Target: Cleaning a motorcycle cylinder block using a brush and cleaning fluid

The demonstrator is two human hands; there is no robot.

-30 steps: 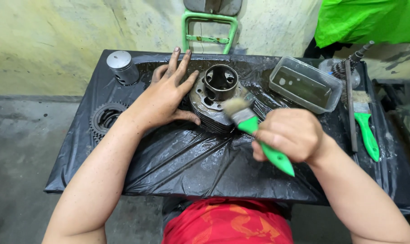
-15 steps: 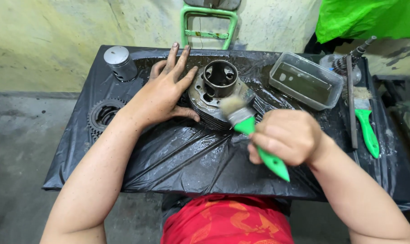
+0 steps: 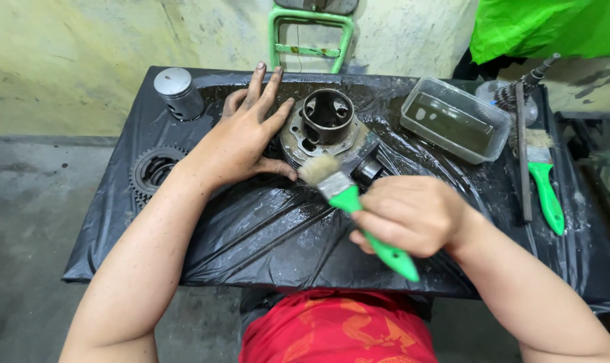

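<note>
Mid-scrub here: the greasy engine cylinder point(image 3: 326, 131), sitting at 12 o'clock on the plastic-covered table point(image 3: 251, 235), is steadied by the flat, unclenched left hand point(image 3: 241, 138) while the green-handled brush point(image 3: 348, 198) is gripped in the right hand point(image 3: 409, 215), so probably bristles get pushed into the flange next.

Left hand point(image 3: 241, 138) lies flat, palm down, fingers spread and pointing away, forearm bare. Right hand point(image 3: 409, 215) is curled into a closed grip, just right of and nearer than the left hand.
</note>
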